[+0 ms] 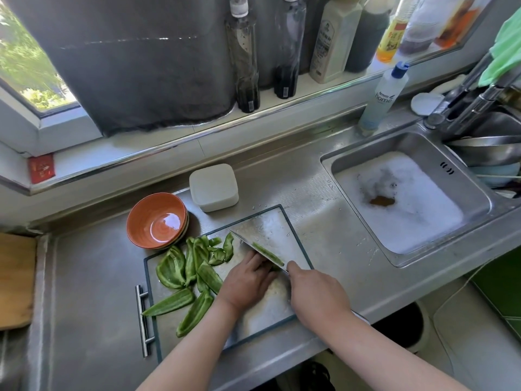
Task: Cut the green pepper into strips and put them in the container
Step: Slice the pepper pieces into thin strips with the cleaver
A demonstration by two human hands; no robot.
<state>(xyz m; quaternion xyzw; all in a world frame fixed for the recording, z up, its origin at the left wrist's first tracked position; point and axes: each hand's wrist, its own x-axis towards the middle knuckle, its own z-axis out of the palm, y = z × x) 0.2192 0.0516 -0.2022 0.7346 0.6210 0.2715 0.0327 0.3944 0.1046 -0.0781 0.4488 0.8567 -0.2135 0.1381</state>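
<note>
Sink (417, 145): three o'clock, filled with white foam (408, 218), a brown patch showing.
Soap bottle (380, 100): two o'clock, upright behind the sink, blue cap.
Dark cloth (141, 66): eleven o'clock, draped over the windowsill (282, 104).
Wooden board (15, 280): nine o'clock, at the frame's edge.

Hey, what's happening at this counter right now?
A person is slicing green pepper on a cutting board. The right hand grips a cleaver, with one cut strip stuck to its blade. The left hand steadies the piece being cut, mostly hidden by the blade. Larger pepper pieces wait on the board's left side. The white container behind the board still has its lid on.
</note>
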